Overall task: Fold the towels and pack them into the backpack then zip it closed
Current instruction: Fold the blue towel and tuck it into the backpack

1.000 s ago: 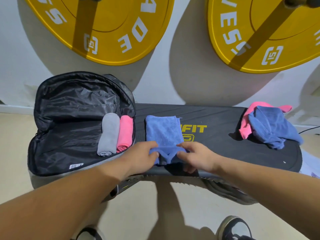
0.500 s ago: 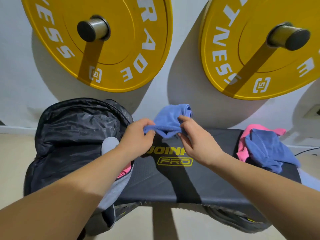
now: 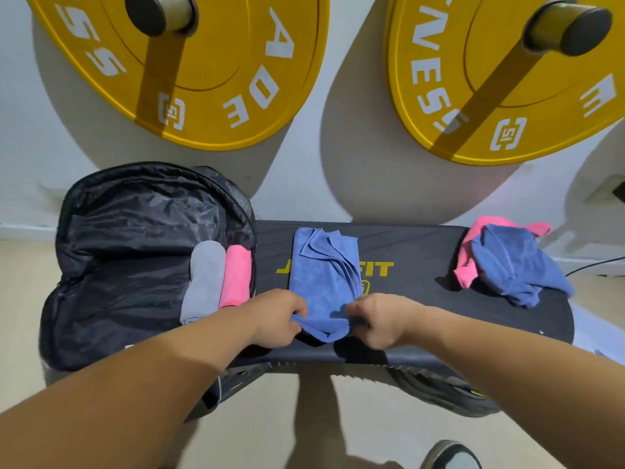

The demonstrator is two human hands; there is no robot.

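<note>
A folded blue towel (image 3: pixel 321 269) lies lengthwise on the black bench (image 3: pixel 422 299). My left hand (image 3: pixel 279 316) and my right hand (image 3: pixel 378 321) pinch its near end, which is curled up into the start of a roll. The black backpack (image 3: pixel 135 265) lies unzipped and wide open at the left end of the bench. Inside it, a rolled grey towel (image 3: pixel 203 282) and a rolled pink towel (image 3: pixel 235 277) lie side by side along its right wall. At the bench's right end, a crumpled blue towel (image 3: pixel 510 265) sits on top of a crumpled pink towel (image 3: pixel 465 272).
Two yellow weight plates (image 3: pixel 203 79) (image 3: pixel 490 89) hang on pegs on the white wall behind the bench. A cable (image 3: pixel 595 265) runs along the floor at far right. My shoe (image 3: pixel 449 455) shows on the beige floor below the bench.
The blue towel was held up in the air between both hands half a second ago. It now lies flat on the bench, and both hands grip its near end.
</note>
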